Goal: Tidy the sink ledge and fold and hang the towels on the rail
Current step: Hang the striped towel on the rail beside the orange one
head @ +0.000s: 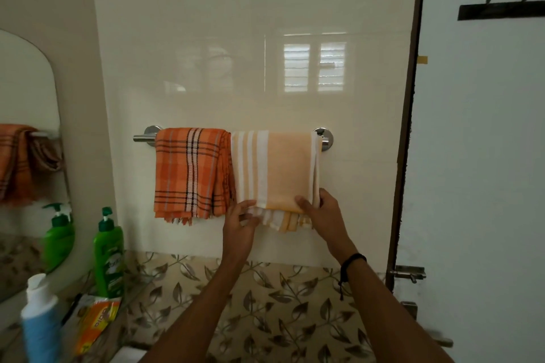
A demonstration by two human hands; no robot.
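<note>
- Nearest the lens, at lower left: a blue bottle with a white cap (39,315), blurred, well left of and below the towel rail (144,137).
- Two bare forearms reaching up from the bottom edge toward the rail; a dark band (352,260) round the right wrist.
- Left hand (240,224): fingers pinched on the lower left corner of the pale yellow towel (283,171).
- Right hand (323,215): thumb in front, fingers behind, gripping the same towel's lower right corner.
- Pale yellow towel: folded, draped over the right half of the rail, white stripes down its left side, a longer striped layer hanging below the front fold.
- Orange checked towel (191,171): folded over the left half of the rail, dark and white lines crossing, frayed fringe at the bottom, its edge touching the yellow one.
- Rail: chrome bar with round mounts, fixed to glossy cream wall tiles reflecting a shuttered window.
- Below the rail: a band of tiles with a leaf pattern (265,303).
- Left of the rail: a green pump bottle (108,256) on the ledge, an orange packet (94,324) beside it, and a mirror (26,138) reflecting both towel and bottle.
- Right of the rail: a dark door frame, a white door (483,156) with a black hook strip (501,9) and a metal latch (408,272).
</note>
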